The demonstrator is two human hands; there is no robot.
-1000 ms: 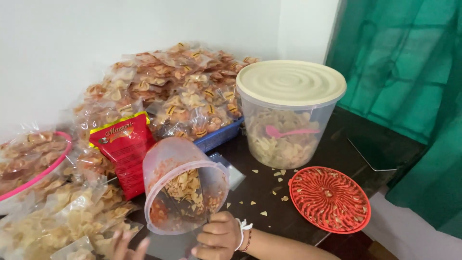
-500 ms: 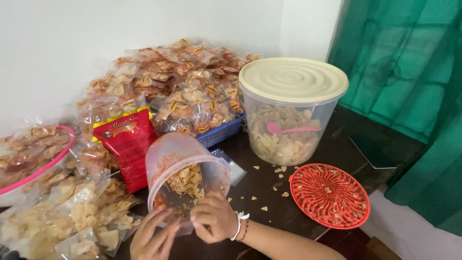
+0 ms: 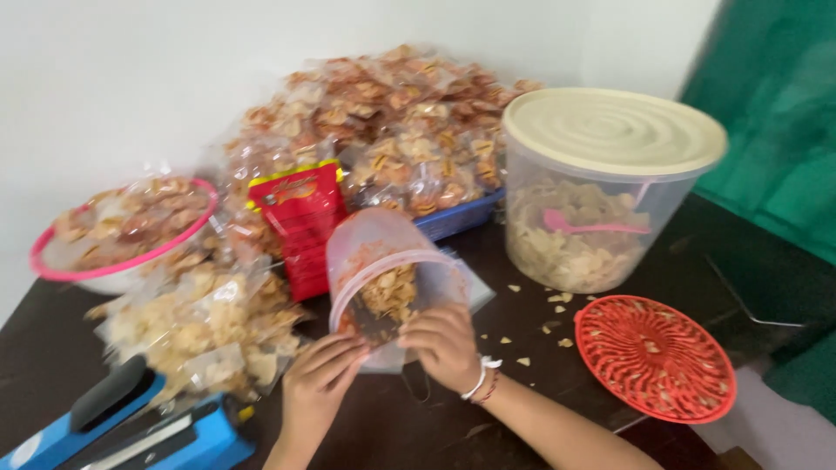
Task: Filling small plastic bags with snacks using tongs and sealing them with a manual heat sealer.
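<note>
A tipped clear tub smeared red, with crisps inside, lies on its side on the dark bench, mouth toward the person. Both hands meet at its rim: the left hand with fingers spread beneath a small clear bag, the right hand curled around the bag's edge.

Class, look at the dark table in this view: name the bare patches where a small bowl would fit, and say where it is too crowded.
Bare table shows left of the blue sealer, and right of the lidded tub behind the red round lid. Around both hands, left and right, at the tipped container, and among the chip bags, it is crowded.
</note>
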